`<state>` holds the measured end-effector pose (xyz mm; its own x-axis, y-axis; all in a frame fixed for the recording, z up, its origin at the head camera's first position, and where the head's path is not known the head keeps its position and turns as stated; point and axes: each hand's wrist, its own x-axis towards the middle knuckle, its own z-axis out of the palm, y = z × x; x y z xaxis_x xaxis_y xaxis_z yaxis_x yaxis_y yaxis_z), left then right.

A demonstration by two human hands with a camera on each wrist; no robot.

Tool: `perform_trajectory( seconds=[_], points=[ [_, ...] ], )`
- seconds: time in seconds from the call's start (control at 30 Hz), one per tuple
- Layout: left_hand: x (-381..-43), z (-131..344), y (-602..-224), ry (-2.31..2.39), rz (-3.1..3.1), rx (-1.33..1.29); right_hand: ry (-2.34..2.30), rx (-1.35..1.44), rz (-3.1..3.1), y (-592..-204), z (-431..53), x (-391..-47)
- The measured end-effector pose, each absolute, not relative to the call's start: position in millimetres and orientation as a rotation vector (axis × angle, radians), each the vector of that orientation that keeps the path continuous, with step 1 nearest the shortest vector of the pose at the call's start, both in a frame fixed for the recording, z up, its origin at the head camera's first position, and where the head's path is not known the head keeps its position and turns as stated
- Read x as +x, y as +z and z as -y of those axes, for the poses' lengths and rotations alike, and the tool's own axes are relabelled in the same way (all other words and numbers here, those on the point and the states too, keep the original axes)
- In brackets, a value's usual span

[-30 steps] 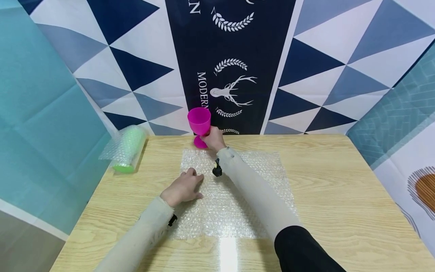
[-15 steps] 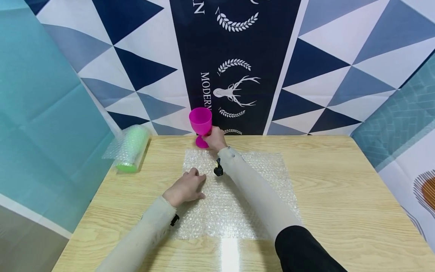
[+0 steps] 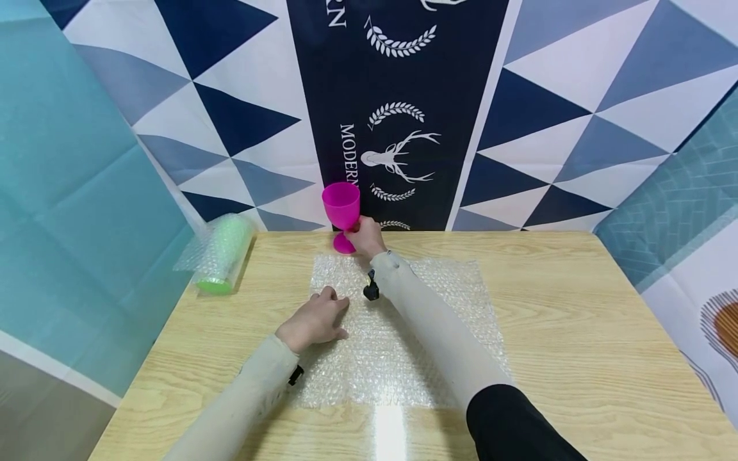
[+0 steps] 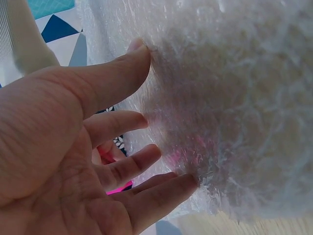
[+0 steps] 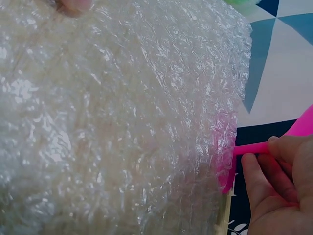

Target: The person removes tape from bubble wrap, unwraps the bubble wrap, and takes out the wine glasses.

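Nearest are a person's two forearms: the left in a cream sleeve (image 3: 248,397), the right in a cream sleeve (image 3: 432,326) with a black fabric sleeve (image 3: 513,426) at the elbow. They reach over a pale wood-grain worktop (image 3: 576,333). On it lies a rectangular sheet of clear plastic bubble wrap (image 3: 403,352), spread flat beneath the right forearm. The left hand (image 3: 314,320) is over the sheet's left part, its fingers (image 4: 128,167) loosely bent and apart, their tips against the plastic and gripping nothing. Farther off, just beyond the sheet's far edge, the right hand (image 3: 366,237) pinches the stem of a bright pink goblet (image 3: 341,206), which is upright near the worktop's far edge. To the left at the far corner is a light green cylinder (image 3: 227,246) wrapped in clear bubble wrap. Behind rises a navy panel (image 3: 398,83) printed with a white deer head and laurel sprigs, flanked by blue-and-white triangles.
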<state>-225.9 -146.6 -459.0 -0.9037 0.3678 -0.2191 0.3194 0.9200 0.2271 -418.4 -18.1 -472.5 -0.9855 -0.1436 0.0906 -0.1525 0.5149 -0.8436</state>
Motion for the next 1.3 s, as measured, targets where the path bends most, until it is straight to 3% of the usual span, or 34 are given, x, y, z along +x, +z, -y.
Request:
perform_trajectory(
  seconds=[0.63, 1.07, 1.3],
  points=[
    [-219.9, 145.5, -459.7, 0.289, -2.840, 0.499, 1.445, 0.403, 2.731, -451.2, -13.5, -397.4],
    [-219.3, 143.4, -456.6, 0.281, -2.835, 0.527, 1.222, 0.836, 2.802, -442.7, -80.9, -329.0],
    [-218.4, 142.0, -457.3, 0.290, -2.834, 0.535, 1.209, 0.925, 2.822, -440.7, -118.6, -286.7]
  ],
)
